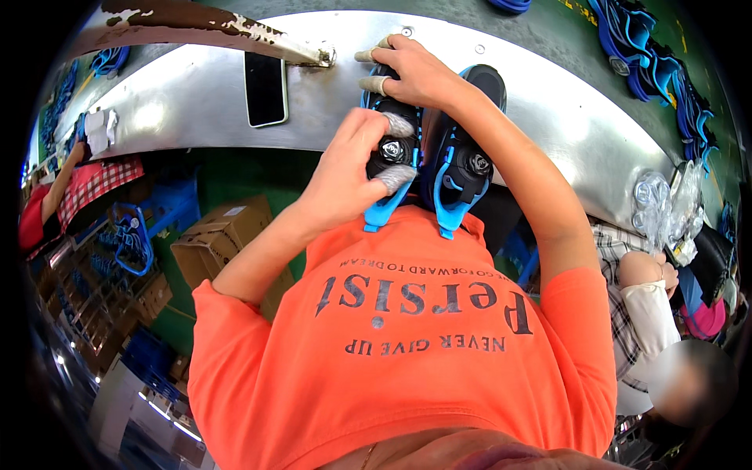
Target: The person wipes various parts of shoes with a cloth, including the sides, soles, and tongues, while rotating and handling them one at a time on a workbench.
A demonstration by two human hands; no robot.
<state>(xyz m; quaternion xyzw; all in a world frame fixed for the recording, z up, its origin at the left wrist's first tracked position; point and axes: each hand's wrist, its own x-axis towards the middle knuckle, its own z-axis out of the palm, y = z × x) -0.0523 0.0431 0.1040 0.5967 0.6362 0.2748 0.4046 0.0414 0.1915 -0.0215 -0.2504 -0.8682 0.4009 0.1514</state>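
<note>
Two black shoes with blue trim lie side by side on the metal bench, their blue heel loops toward me. My left hand [341, 168] is at the left shoe [411, 117]; its thumb and forefinger, wrapped in grey tape, close around the round dial [393, 149] on top. Over the toe of the same shoe bends my right hand [419, 74], with pale covers on several fingertips. Its fingers reach down the shoe's outer side, and part of the toe is hidden beneath them. The right shoe [464, 145], with its own dial [478, 164], lies under my right forearm, untouched by either hand.
A phone [266, 90] lies on the bench [329, 117], left of the shoes. A peeling metal bar [196, 27] crosses the upper left. Cardboard boxes [223, 235] stand below. Clear plastic packs [654, 204] and a co-worker [646, 313] are at right; another person's sleeve [98, 188] shows left.
</note>
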